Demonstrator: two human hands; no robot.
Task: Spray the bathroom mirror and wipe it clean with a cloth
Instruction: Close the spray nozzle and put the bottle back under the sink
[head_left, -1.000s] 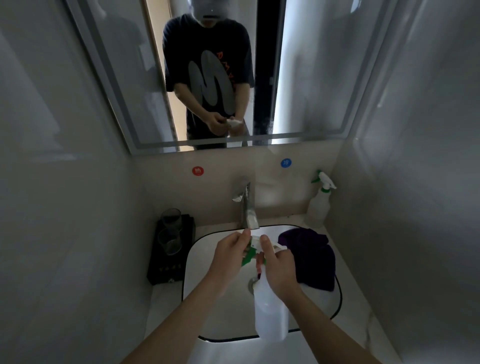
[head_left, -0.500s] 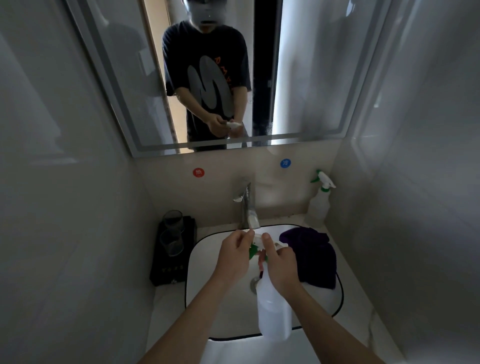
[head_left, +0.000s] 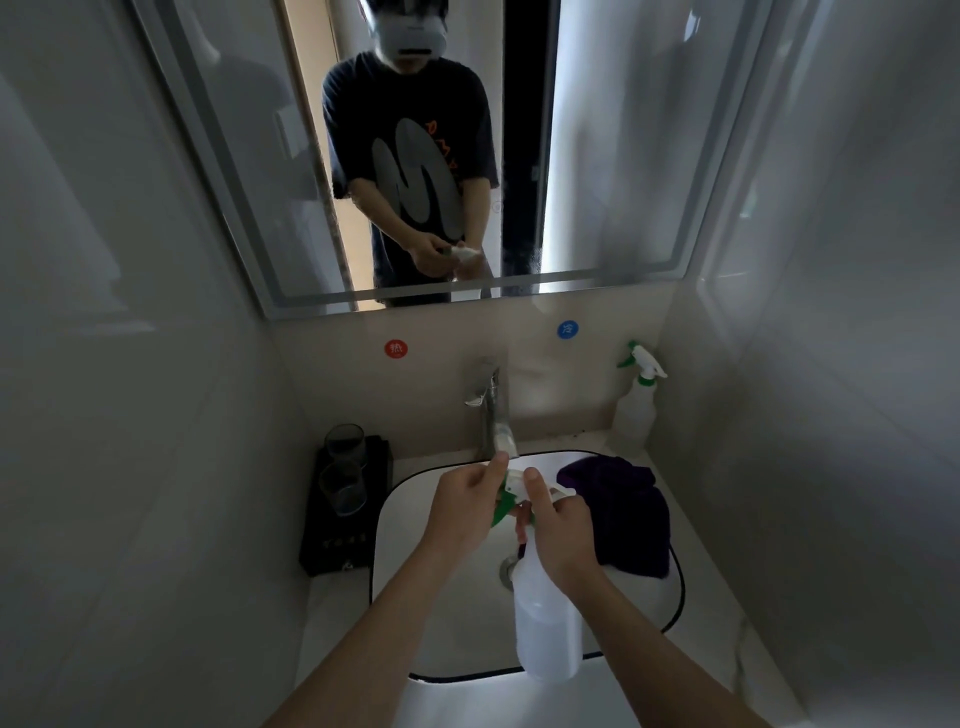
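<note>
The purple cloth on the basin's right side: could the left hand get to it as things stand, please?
Probably not directly: the left hand is on the spray bottle nozzle, and the right hand lies between it and the purple cloth.

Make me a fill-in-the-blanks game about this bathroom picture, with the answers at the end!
1. The right hand holds a white spray bottle above the ____.
2. The cloth draped on the sink's rim is ____ in colour.
3. A second spray bottle stands in the back ____ corner of the counter.
4. The round sticker left of the tap is ____.

Missing words: sink; purple; right; red
</note>
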